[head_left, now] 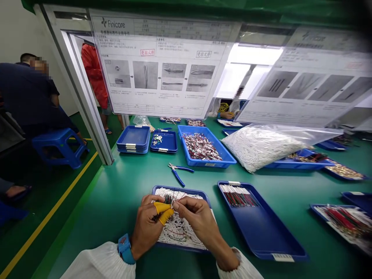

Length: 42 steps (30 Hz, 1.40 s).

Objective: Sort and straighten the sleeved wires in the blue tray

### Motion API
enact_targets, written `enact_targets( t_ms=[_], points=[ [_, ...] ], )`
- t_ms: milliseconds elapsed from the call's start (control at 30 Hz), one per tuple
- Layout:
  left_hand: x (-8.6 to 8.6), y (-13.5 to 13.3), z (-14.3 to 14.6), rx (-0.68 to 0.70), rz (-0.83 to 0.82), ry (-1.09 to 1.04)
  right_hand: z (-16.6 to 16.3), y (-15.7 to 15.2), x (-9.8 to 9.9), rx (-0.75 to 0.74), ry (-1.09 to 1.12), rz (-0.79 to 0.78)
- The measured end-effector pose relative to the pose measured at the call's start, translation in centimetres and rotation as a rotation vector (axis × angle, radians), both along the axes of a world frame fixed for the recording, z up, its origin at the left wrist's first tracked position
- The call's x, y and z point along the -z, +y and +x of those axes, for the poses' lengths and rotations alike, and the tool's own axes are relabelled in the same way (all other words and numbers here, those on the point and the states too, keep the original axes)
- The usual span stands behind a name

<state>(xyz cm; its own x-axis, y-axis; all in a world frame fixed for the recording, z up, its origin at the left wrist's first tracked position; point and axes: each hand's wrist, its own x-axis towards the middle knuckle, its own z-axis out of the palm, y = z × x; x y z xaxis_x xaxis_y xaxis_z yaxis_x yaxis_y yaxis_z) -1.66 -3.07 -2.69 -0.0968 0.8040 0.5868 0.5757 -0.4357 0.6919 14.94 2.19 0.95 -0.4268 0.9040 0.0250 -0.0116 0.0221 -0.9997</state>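
My left hand (147,223), with yellow finger covers on the thumb and a finger, pinches thin wires (174,194) whose dark ends point upward. My right hand (199,221) meets it there, thumb and fingertip closed on the same wires or a white sleeve on them; the fingers partly hide which. Both hands are above a blue tray (186,248) filled with short white sleeves (177,231) and some loose coloured wires. To the right, a longer blue tray (264,228) holds a row of red, green and black wires with white ends (240,195).
Blue-handled cutters (180,173) lie beyond my hands. Farther back are stacked trays (133,136), a bin (207,164) of wired pieces and a bag of white sleeves (258,149). Instruction sheets (162,100) hang above. Another tray (343,221) is at right; people are beyond.
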Motion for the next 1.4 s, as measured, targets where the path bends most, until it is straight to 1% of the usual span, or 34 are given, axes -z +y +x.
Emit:
enact_targets(
  t_ms=[133, 267, 367, 433, 500, 567, 600, 667, 700, 733, 800, 900, 1033, 1133, 1233, 1300, 1367, 1400],
  points=[
    [0.0, 0.0, 0.0, -0.061, 0.008, 0.063, -0.1, -0.1, 0.3, 0.031, 0.019, 0.013],
    [0.0, 0.1, 0.1, -0.103, 0.03, 0.087, -0.3, -0.2, 0.6, 0.029, 0.004, 0.039],
    [-0.2, 0.1, 0.2, -0.115, 0.051, 0.093, -0.3, -0.3, 0.9, 0.021, -0.064, 0.107],
    [-0.4, 0.0, 0.4, -0.108, 0.055, 0.105, 0.0, -0.3, 1.1, 0.035, -0.128, 0.185],
    [-0.6, -0.1, 0.5, -0.102, 0.036, 0.111, 0.5, -0.3, 1.1, 0.116, -0.208, 0.349],
    [-0.8, -0.2, 0.5, -0.098, 0.01, 0.112, 1.1, -0.1, 1.0, 0.235, -0.289, 0.624],
    [-0.9, -0.2, 0.5, -0.091, 0.004, 0.116, 1.4, -0.1, 0.8, 0.272, -0.33, 0.775],
    [-1.1, -0.3, 0.5, -0.068, 0.018, 0.129, 1.9, 0.0, 0.2, 0.268, -0.42, 1.029],
    [-1.1, -0.4, 0.4, -0.056, 0.039, 0.138, 2.0, 0.1, -0.1, 0.243, -0.476, 1.116],
    [-1.1, -0.4, 0.3, -0.044, 0.061, 0.149, 2.2, 0.1, -0.4, 0.218, -0.536, 1.179],
    [-0.9, -0.3, 0.2, -0.035, 0.093, 0.172, 2.3, 0.2, -0.9, 0.186, -0.653, 1.248],
    [-0.6, -0.2, 0.1, -0.03, 0.1, 0.217, 2.3, 0.6, -1.0, 0.178, -0.736, 1.28],
    [-0.1, 0.0, -0.3, -0.007, 0.118, 0.287, 2.3, 0.8, -1.0, 0.164, -0.702, 1.267],
    [0.8, 0.1, -0.9, 0.016, 0.127, 0.332, 2.1, 0.5, -0.9, 0.15, -0.702, 1.261],
    [1.9, 0.8, -1.4, -0.011, 0.142, 0.379, 2.4, 0.6, -0.8, 0.141, -0.723, 1.202],
    [2.4, 1.4, -1.5, -0.044, 0.169, 0.391, 3.6, 1.3, -0.7, 0.184, -0.72, 1.111],
    [2.4, 1.7, -1.4, -0.085, 0.2, 0.389, 5.8, 2.4, -0.8, 0.312, -0.733, 0.991],
    [2.3, 1.8, -1.3, -0.105, 0.213, 0.386, 7.2, 3.1, -0.8, 0.407, -0.764, 0.919]
  ],
)
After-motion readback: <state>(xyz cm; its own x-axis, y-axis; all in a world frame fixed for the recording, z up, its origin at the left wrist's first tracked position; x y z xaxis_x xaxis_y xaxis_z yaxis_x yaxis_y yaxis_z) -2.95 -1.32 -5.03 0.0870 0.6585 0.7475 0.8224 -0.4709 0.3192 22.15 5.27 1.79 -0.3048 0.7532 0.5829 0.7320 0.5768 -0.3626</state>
